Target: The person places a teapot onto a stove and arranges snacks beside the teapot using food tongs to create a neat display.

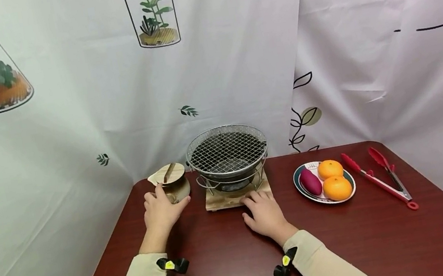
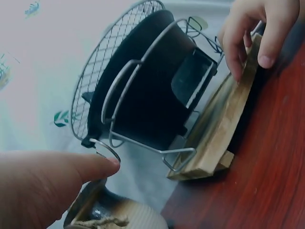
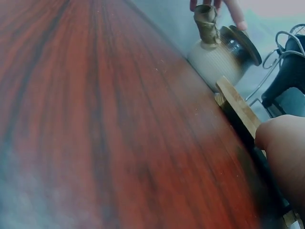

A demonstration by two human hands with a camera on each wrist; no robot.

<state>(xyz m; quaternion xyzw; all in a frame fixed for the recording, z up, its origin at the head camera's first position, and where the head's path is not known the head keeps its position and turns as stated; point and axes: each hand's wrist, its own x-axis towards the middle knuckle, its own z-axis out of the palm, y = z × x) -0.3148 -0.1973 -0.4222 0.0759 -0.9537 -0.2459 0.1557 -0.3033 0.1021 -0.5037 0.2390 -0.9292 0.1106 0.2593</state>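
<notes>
At the back left of the table stands a round clay pot (image 1: 182, 189) with a wooden lid (image 1: 175, 174). My left hand (image 1: 161, 211) is at its near side, thumb spread to the right. In the right wrist view, fingers show just above the pot's stubby side handle (image 3: 208, 29); whether they touch it I cannot tell. A small round grill (image 1: 232, 175) with a wire mesh top sits on a wooden base (image 1: 219, 202). My right hand (image 1: 264, 214) rests its fingertips on the base's front edge, with the thumb off to the left.
On the right, a plate (image 1: 300, 188) holds a purple sweet-potato-like item (image 1: 310, 182) and two oranges (image 1: 337, 188). Red-handled tongs (image 1: 388, 186) lie spread beside it. A printed cloth (image 1: 227, 68) hangs behind the dark red table (image 1: 225, 264).
</notes>
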